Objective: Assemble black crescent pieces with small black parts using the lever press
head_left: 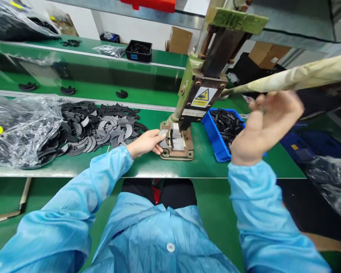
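My left hand (pixel 147 143) is closed in a pinch on a grey curved plastic piece (pixel 163 139), at the left side of the hand press base (pixel 189 146). A black curved piece (pixel 171 138) sits upright in the light metal fixture (pixel 179 142) on that base, under the press ram (pixel 184 123). Slightly blurred, my right hand (pixel 261 129) is raised just under the cloth-wrapped press lever (pixel 290 76). Its fingers are loosely curled, apart from the thumb, and I see nothing held in them.
A pile of grey and black curved pieces (pixel 102 125) spreads to the left, beside a clear plastic bag (pixel 25 129). Right of the press stands a blue bin (pixel 220 148) of small black parts. Behind runs a green belt (pixel 147 93) with a few pieces on it.
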`<state>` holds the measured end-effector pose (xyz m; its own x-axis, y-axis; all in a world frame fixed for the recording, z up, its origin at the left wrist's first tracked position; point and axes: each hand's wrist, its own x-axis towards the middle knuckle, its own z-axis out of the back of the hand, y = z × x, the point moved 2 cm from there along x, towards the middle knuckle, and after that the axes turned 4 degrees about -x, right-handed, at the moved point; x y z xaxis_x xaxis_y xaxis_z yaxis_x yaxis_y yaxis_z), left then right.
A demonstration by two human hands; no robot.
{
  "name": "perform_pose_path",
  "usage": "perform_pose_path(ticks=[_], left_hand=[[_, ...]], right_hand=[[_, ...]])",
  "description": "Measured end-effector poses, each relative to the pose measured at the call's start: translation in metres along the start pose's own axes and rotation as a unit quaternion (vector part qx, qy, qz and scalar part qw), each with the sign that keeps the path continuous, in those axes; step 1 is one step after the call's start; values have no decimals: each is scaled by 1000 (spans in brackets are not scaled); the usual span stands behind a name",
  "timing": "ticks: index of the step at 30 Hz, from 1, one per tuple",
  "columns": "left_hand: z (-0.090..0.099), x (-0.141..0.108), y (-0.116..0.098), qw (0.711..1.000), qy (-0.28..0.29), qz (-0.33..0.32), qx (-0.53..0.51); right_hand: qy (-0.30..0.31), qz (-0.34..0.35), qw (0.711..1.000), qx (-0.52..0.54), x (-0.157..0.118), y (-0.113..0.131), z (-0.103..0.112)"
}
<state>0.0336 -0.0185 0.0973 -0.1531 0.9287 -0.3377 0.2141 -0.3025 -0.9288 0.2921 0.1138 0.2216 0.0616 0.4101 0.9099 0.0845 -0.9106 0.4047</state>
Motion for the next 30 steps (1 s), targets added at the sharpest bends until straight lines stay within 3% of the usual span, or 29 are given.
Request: perform_pose_path(ticks=[1,2,4,5,8,15,22,27,30], left_hand=[[0,-11,0,1000,10,-11,-3],[0,-22,-1,1000,21,-22,-6],[-3,-42,-1,998,46,-36,-10],[-6,-50,-1,997,58,-40,-9],[-18,-67,2,995,83,-46,4],[-37,-82,9,996,60,-59,10],[-38,-75,13,991,117,24,-54],[-30,-67,18,996,80,-29,-3],[-26,-72,17,992,-5,-97,84]], right_hand=[[-8,-27,999,-32,-28,-3,2],[34,-84,995,-52,-58,-6,2],[154,-170,973,-37,-114,-3,-4],[223,-239,945,13,-139,0,-10],[280,-291,914,47,-182,16,-26],[250,-314,915,30,-197,37,-38],[259,-292,921,3,-206,43,-30],[329,-227,916,-26,-188,39,-22],[377,-174,909,-39,-177,37,-18]])
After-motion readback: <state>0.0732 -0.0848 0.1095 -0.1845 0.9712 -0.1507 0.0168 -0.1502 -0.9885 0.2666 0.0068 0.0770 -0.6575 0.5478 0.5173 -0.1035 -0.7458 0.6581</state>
